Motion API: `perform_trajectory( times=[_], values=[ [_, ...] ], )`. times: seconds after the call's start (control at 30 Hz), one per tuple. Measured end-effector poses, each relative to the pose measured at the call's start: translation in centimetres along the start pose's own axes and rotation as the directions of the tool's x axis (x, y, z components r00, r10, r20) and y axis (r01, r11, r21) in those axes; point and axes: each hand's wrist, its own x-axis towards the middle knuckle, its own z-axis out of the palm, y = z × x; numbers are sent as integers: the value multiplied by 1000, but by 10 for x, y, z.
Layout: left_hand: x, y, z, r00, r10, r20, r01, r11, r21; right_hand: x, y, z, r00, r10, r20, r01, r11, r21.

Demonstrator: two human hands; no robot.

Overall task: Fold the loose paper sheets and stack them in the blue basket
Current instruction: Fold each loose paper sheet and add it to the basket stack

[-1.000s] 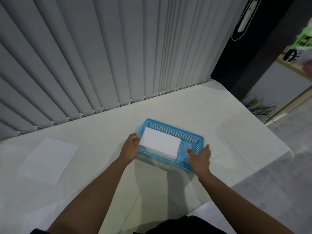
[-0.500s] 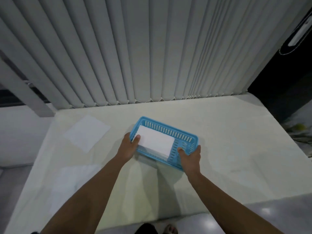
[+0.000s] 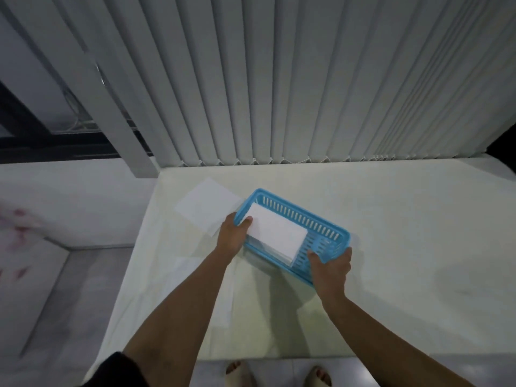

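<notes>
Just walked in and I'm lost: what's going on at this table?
A person grips a blue basket at both ends, left hand and right hand. Folded white paper is stacked inside it. A loose flat sheet lies on the table just left of the basket, unfolded.

A pale table (image 3: 391, 219) carries a blue basket (image 3: 329, 233) near its middle. A loose paper sheet (image 3: 203, 208) lies flat just beside the basket's left end. Another sheet (image 3: 195, 291) lies nearer the front edge.
</notes>
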Motion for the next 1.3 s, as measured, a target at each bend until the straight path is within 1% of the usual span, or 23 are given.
perform_trajectory(
  times=[0.2, 0.3, 0.4, 0.5, 0.57, 0.73, 0.77, 0.83, 0.9, 0.97, 1.03, 1.1, 1.2, 1.3],
  values=[
    [20, -12, -11, 992, -21, 124, 20, 1000, 13, -16, 5, 17, 998, 25, -64, -25, 1000, -8],
    [22, -11, -11, 981, -8, 194, 3, 1000, 24, -18, 8, 15, 994, 29, -106, -36, 997, -65],
    [24, -12, -10, 973, 5, 231, -24, 996, 81, -24, 8, 14, 993, -6, -116, -19, 978, -209],
    [27, -15, -15, 972, 55, 228, -83, 990, 114, -32, 3, 16, 986, -106, -131, 36, 894, -447],
    [30, -21, -22, 976, 84, 200, -115, 982, 150, -36, -5, 20, 982, -164, -91, 89, 835, -543],
    [17, -36, -42, 981, 167, 100, -187, 950, 248, -44, -22, 35, 965, -255, 66, 242, 758, -606],
    [14, -40, -47, 982, 175, 73, -188, 948, 256, -46, -26, 39, 957, -268, 111, 279, 742, -610],
    [4, -47, -57, 988, 153, -12, -145, 953, 266, -48, -33, 48, 929, -304, 212, 369, 700, -612],
    [-7, -60, -68, 986, 130, -109, -95, 957, 274, -50, -41, 60, 875, -354, 330, 483, 614, -624],
    [-22, -74, -82, 974, 96, -205, -36, 960, 278, -54, -47, 75, 799, -393, 455, 601, 514, -612],
    [-41, -89, -97, 950, 34, -310, 55, 960, 273, -60, -51, 92, 699, -429, 573, 715, 408, -567],
    [-58, -108, -109, 915, -31, -402, 148, 954, 262, -65, -53, 111, 580, -447, 681, 814, 288, -504],
    [-84, -137, -120, 862, -170, -477, 285, 942, 179, -73, -52, 138, 394, -400, 828, 914, 78, -397],
    [-104, -155, -118, 842, -252, -477, 358, 922, 146, -76, -48, 163, 236, -278, 931, 957, -100, -272]
  ],
)
